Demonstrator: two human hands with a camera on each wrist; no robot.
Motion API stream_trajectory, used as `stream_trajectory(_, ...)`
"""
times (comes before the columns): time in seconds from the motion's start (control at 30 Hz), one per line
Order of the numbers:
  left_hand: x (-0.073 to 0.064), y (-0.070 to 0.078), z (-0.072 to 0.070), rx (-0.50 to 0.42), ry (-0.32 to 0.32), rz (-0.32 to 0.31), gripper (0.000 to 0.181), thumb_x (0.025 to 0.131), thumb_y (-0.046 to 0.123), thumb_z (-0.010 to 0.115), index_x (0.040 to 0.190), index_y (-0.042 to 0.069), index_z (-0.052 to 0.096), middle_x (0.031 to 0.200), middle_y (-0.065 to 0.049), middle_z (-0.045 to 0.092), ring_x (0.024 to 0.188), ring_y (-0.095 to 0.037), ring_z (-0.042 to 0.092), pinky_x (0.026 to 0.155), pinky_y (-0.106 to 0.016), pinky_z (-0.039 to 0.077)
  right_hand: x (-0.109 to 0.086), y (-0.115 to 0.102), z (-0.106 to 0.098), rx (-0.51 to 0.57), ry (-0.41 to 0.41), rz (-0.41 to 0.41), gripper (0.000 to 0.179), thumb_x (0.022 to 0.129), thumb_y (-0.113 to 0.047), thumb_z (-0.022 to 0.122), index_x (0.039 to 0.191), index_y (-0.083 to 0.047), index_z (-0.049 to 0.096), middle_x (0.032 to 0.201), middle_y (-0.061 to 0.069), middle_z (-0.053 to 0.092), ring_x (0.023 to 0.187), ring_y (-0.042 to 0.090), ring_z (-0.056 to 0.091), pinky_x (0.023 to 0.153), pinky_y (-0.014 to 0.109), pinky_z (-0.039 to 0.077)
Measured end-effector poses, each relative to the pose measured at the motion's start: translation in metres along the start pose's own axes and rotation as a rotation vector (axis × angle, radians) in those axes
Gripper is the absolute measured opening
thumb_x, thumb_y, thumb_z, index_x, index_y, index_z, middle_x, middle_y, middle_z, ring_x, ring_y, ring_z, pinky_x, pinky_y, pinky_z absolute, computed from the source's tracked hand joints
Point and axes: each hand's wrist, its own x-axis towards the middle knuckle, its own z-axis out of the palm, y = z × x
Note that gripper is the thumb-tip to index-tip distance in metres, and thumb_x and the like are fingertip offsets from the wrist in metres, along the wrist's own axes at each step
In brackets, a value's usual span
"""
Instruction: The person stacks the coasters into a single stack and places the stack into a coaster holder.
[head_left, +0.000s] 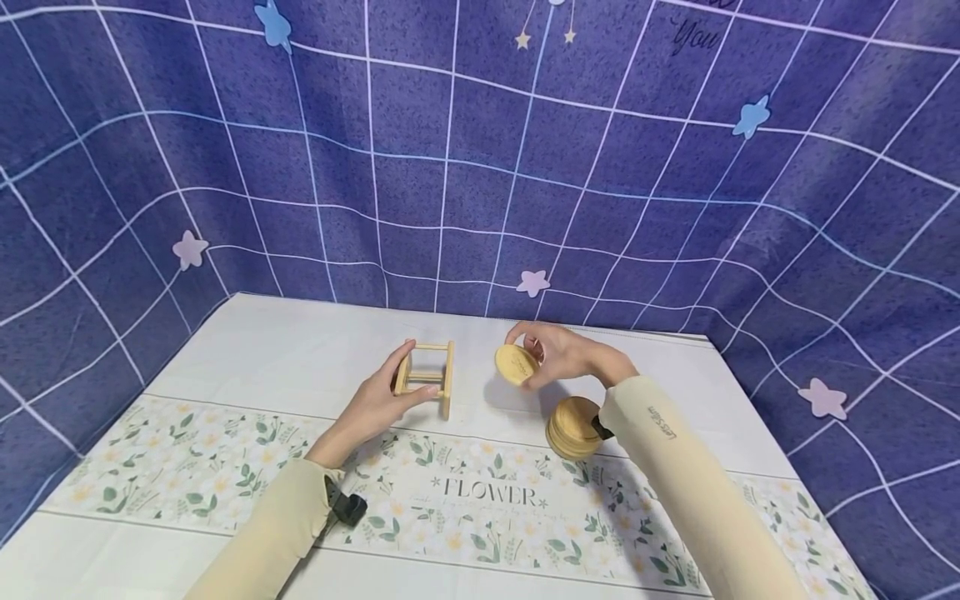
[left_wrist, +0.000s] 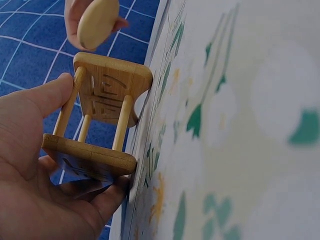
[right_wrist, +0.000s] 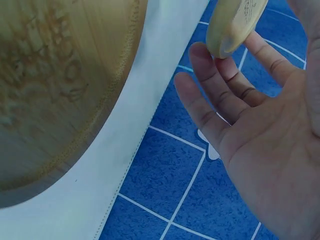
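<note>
A small wooden coaster holder [head_left: 448, 379], two end plates joined by thin rods, stands on the table left of centre. My left hand [head_left: 380, 398] grips it, thumb on the near side and fingers round the far plate; in the left wrist view the rods [left_wrist: 121, 122] show with no coaster between the plates. My right hand [head_left: 562, 354] pinches a round wooden coaster [head_left: 515, 365] by its edge, tilted above the table and apart from the holder. Under the right wrist sits a stack of round wooden coasters [head_left: 573, 427], large and close in the right wrist view [right_wrist: 60, 95].
The white table [head_left: 285, 350] carries a floral band with the printed word FLOWER [head_left: 491, 492]. Behind and at both sides hangs a blue grid-patterned cloth [head_left: 420, 183] with star shapes. Dark straps with a small device [head_left: 348, 507] circle the wrists.
</note>
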Motion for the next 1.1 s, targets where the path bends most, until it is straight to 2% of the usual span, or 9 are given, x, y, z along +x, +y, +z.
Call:
stream_trajectory(0.1, 0.0, -0.001, 0.0, -0.009, -0.001, 0.002, 0.101, 0.103, 0.057, 0.076, 0.18, 0.03, 0.016, 0.171, -0.031, 0.042, 0.134, -0.045, 0.064, 0.107, -0.06, 0.055, -0.004, 0.0, -0.002, 0.016, 0.02, -0.044, 0.069, 0.076, -0.005, 0.095, 0.137, -0.007, 0.063, 0.101, 0.013, 0.057, 0.095, 0.029, 0.054, 0.086, 0.037, 0.046)
stream_trajectory(0.27, 0.0, 0.0, 0.0, -0.018, -0.004, 0.006, 0.101, 0.104, 0.057, 0.076, 0.181, 0.03, 0.015, 0.173, -0.03, 0.038, 0.154, -0.052, 0.046, 0.12, -0.068, 0.044, -0.01, 0.002, -0.001, 0.001, 0.062, -0.115, 0.069, 0.076, -0.008, 0.096, 0.136, -0.007, 0.063, 0.102, 0.014, 0.057, 0.094, 0.027, 0.056, 0.084, 0.036, 0.048)
stream_trajectory(0.4, 0.0, 0.0, 0.0, -0.016, -0.002, 0.004, 0.101, 0.104, 0.056, 0.076, 0.181, 0.03, 0.015, 0.173, -0.03, 0.038, 0.154, -0.053, 0.047, 0.12, -0.069, 0.044, -0.016, 0.003, 0.001, 0.0, 0.095, -0.153, 0.067, 0.075, -0.008, 0.095, 0.135, -0.005, 0.064, 0.106, 0.015, 0.062, 0.096, 0.029, 0.059, 0.083, 0.04, 0.052)
stream_trajectory(0.47, 0.0, 0.0, 0.0, -0.012, 0.0, 0.002, 0.101, 0.104, 0.057, 0.076, 0.181, 0.03, 0.016, 0.173, -0.031, 0.039, 0.148, -0.051, 0.054, 0.115, -0.066, 0.049, -0.018, 0.004, 0.002, 0.011, 0.107, -0.164, 0.066, 0.075, -0.007, 0.094, 0.134, -0.004, 0.064, 0.111, 0.015, 0.065, 0.101, 0.031, 0.061, 0.085, 0.043, 0.054)
stream_trajectory(0.63, -0.001, 0.0, 0.0, 0.0, 0.007, 0.003, 0.101, 0.104, 0.058, 0.076, 0.18, 0.03, 0.017, 0.171, -0.031, 0.041, 0.134, -0.044, 0.064, 0.105, -0.059, 0.055, -0.022, 0.008, 0.006, 0.011, 0.146, -0.158, 0.066, 0.075, -0.008, 0.095, 0.134, -0.002, 0.065, 0.124, 0.012, 0.069, 0.11, 0.033, 0.063, 0.091, 0.047, 0.058)
stream_trajectory(0.73, -0.001, 0.0, 0.001, 0.0, 0.007, 0.007, 0.101, 0.104, 0.057, 0.076, 0.18, 0.03, 0.016, 0.172, -0.031, 0.041, 0.138, -0.046, 0.062, 0.107, -0.06, 0.055, -0.027, 0.007, 0.009, -0.004, 0.172, -0.137, 0.068, 0.074, -0.009, 0.095, 0.135, -0.002, 0.066, 0.125, 0.009, 0.069, 0.107, 0.032, 0.064, 0.091, 0.047, 0.058)
stream_trajectory(0.87, -0.001, 0.0, 0.001, -0.001, 0.003, 0.009, 0.1, 0.104, 0.057, 0.075, 0.18, 0.03, 0.016, 0.171, -0.03, 0.041, 0.133, -0.044, 0.065, 0.104, -0.058, 0.056, -0.033, 0.004, 0.012, -0.021, 0.201, -0.131, 0.07, 0.073, -0.009, 0.096, 0.135, -0.003, 0.066, 0.124, 0.009, 0.069, 0.104, 0.028, 0.065, 0.089, 0.045, 0.059)
stream_trajectory(0.97, 0.0, -0.001, 0.001, -0.008, 0.005, 0.011, 0.1, 0.104, 0.055, 0.076, 0.18, 0.03, 0.016, 0.171, -0.03, 0.042, 0.136, -0.045, 0.063, 0.109, -0.06, 0.054, -0.038, 0.004, 0.014, -0.044, 0.219, -0.127, 0.071, 0.072, -0.012, 0.096, 0.135, -0.003, 0.065, 0.124, 0.008, 0.069, 0.104, 0.025, 0.065, 0.089, 0.041, 0.059)
stream_trajectory(1.1, 0.001, -0.002, 0.001, -0.027, 0.006, 0.019, 0.1, 0.104, 0.053, 0.077, 0.18, 0.028, 0.017, 0.17, -0.029, 0.044, 0.151, -0.049, 0.052, 0.119, -0.066, 0.045, -0.045, 0.005, 0.018, -0.08, 0.23, -0.104, 0.072, 0.072, -0.018, 0.095, 0.136, -0.006, 0.065, 0.125, 0.004, 0.068, 0.104, 0.023, 0.065, 0.09, 0.037, 0.058)
